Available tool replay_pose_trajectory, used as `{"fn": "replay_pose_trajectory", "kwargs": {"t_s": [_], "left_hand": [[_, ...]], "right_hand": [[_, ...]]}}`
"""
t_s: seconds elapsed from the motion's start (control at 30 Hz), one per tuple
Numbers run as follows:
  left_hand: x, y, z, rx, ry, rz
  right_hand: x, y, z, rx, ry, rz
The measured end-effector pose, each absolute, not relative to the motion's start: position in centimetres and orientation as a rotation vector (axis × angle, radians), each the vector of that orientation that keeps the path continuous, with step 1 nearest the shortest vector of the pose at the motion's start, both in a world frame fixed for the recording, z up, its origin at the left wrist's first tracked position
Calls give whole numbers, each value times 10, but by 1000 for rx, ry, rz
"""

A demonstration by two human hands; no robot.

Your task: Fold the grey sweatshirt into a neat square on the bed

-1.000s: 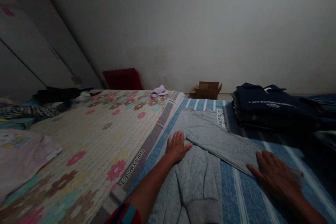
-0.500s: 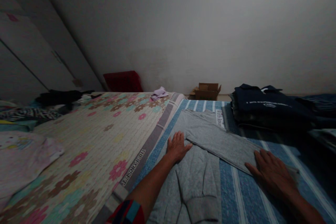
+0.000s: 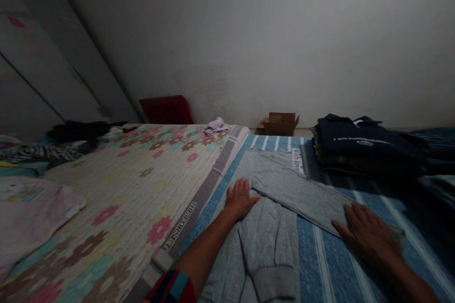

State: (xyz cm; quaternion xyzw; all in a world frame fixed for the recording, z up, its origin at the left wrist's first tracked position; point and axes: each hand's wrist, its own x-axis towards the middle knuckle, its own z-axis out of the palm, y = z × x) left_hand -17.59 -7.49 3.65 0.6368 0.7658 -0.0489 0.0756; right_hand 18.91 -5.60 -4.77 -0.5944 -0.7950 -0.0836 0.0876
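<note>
A grey long-sleeved top (image 3: 270,232) lies spread on the blue striped bedding (image 3: 309,258). One sleeve is folded down over its body, and the other stretches out to the right. My left hand (image 3: 241,199) rests flat on the top near the shoulder, fingers together and thumb out. On the outstretched sleeve, close to the cuff, lies my right hand (image 3: 369,232), palm down with fingers extended. Neither hand grips the cloth. The lower end of the top runs out of view at the bottom.
Folded dark clothes (image 3: 366,144) are stacked at the right. On the left, a flowered mat (image 3: 142,189) carries a pink garment (image 3: 31,218), dark clothes (image 3: 78,130) and a small lilac cloth (image 3: 215,126). A cardboard box (image 3: 280,124) and a red object (image 3: 166,110) stand by the wall.
</note>
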Motion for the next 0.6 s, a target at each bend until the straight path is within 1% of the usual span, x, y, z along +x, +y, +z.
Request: {"fn": "replay_pose_trajectory", "kwargs": {"t_s": [0.17, 0.33, 0.47, 0.6], "left_hand": [[-179, -59, 50, 1847, 2271, -82], [-167, -18, 59, 2004, 2189, 30], [-145, 20, 57, 2122, 2063, 18], [-125, 51, 48, 2144, 2056, 14]], "right_hand": [[188, -56, -44, -1785, -2367, -275], [187, -57, -42, -1818, -2375, -218], [189, -57, -46, -1780, -2377, -245], [190, -57, -49, -1776, -2346, -265]]}}
